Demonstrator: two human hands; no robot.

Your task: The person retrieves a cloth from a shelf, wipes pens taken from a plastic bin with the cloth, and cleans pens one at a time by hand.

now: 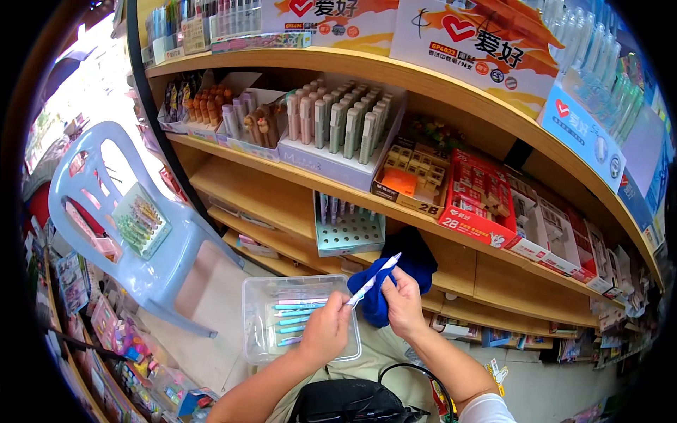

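White-and-lavender pen [371,283], lower centre of frame: likely light, stiff, smooth – slippery if gripped loosely. Grip point: the barrel, clear of both ends. Left hand [327,328]: fingers pinch its lower end. Right hand [403,303]: fingers bunch blue cloth [375,310] against the barrel. Clear plastic bin [255,338], holding pens [293,321] – left of the cloth.

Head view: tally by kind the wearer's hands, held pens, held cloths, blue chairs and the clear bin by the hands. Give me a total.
Hands: 2 (left hand, right hand)
Held pen: 1
Held blue cloth: 1
Blue chair: 1
Clear bin: 1
Total: 6
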